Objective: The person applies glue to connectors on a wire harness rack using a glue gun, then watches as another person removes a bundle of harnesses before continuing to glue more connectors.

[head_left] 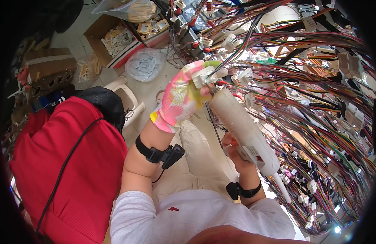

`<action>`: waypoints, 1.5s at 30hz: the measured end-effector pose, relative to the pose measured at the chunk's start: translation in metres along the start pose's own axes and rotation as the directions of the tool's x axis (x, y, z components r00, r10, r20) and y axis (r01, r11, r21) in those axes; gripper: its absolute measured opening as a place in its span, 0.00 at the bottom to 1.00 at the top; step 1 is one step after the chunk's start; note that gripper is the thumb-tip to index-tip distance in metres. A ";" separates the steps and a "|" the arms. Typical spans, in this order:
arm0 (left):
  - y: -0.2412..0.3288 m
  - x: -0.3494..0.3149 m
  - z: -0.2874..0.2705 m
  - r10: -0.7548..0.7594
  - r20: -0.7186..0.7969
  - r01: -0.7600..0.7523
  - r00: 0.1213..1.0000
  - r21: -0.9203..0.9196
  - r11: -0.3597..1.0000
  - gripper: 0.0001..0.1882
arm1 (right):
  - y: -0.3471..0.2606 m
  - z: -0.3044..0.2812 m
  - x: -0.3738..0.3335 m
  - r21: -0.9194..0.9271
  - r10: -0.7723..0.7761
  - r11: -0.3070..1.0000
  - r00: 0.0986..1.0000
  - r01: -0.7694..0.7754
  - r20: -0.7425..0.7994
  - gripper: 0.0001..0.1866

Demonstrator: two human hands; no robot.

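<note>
Near the frame's upper centre, your gloved left hand (184, 91) grasps a white connector (203, 76); right of it and lower, your right hand (233, 147) is wrapped around the glue gun (238, 118), whose upper end sits just beside the connector; wires (318, 83) fill the frame's right side.

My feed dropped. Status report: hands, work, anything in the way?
Gloved left hand holding white connector. Bare right hand gripping glue gun, front end near connector. Wire bundles crowding the right side.
</note>
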State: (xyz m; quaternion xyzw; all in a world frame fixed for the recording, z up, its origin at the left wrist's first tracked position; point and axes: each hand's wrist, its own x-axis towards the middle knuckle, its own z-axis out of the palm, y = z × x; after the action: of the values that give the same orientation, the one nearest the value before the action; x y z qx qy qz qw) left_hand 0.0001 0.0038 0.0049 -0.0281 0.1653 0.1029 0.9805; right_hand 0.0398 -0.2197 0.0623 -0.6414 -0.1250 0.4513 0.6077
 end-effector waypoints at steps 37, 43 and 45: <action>-0.003 0.000 -0.004 0.054 0.038 -0.054 0.998 0.015 0.998 0.22 | -0.001 -0.005 0.000 -0.169 -0.041 0.985 0.999 0.037 -0.020 0.17; -0.003 0.001 -0.004 0.030 0.000 -0.030 1.000 -0.006 1.000 0.22 | -0.003 -0.002 0.003 -0.146 -0.083 0.986 0.995 0.075 -0.047 0.18; -0.003 0.000 -0.003 0.037 -0.010 -0.037 0.999 -0.007 0.999 0.22 | -0.003 -0.001 0.003 -0.132 -0.095 0.987 0.994 0.088 -0.048 0.18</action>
State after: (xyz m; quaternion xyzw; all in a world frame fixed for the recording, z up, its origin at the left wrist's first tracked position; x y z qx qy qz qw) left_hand 0.0001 0.0002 0.0020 -0.0291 0.1701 0.1215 0.9775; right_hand 0.0435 -0.2174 0.0637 -0.6851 -0.1669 0.3962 0.5881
